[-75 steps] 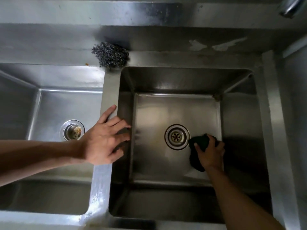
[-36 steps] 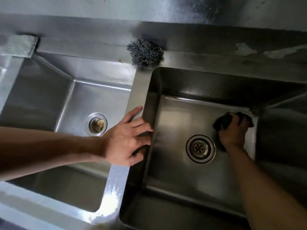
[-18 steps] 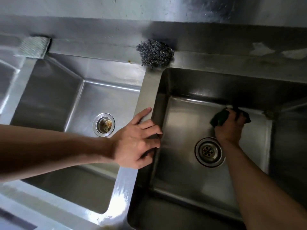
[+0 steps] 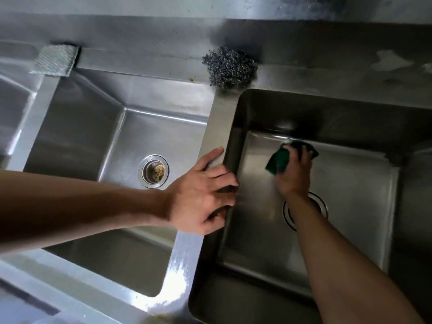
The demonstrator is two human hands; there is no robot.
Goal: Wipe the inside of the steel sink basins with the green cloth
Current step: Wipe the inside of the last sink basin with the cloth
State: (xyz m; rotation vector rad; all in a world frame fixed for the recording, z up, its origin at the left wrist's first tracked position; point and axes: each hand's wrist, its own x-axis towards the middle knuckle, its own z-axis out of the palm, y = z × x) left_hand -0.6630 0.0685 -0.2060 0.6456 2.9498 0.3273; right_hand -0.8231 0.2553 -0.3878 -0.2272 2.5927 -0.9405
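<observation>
1. Down on the floor of the right basin (image 4: 355, 218), close to its far wall, my right grip (image 4: 295, 176) holds the cloth (image 4: 279, 161). Fingers are curled over the top of it, palm pressing it to the steel.
2. Cloth: dark green, bunched. One folded corner sticks out on the left of the grip, and another edge shows past the fingertips toward the far wall. It lies left of the basin's middle, just beyond the drain.
3. Right drain (image 4: 322, 206): mostly hidden under my right wrist and forearm. Only arcs of its ring show.
4. Left grip (image 4: 198, 197) rests on the divider (image 4: 184, 265) between the two basins. Fingers are spread and relaxed, holding nothing. The farthest finger lies along the divider's top, and the other fingertips hang over its edge into the right basin.
5. Left basin (image 4: 145, 134): its drain (image 4: 153, 171) shows brownish specks in the strainer cup. My left forearm crosses above the near half.
6. Steel wool (image 4: 230, 67) sits on the back ledge (image 4: 327, 76) at the divider's far end, well apart from both grips.
7. Mesh pad (image 4: 56, 60): grey, lying on the rim at the left basin's far-left corner.
8. Divider's near end looks wet and shiny. Pale patches mark the ledge at far right.
</observation>
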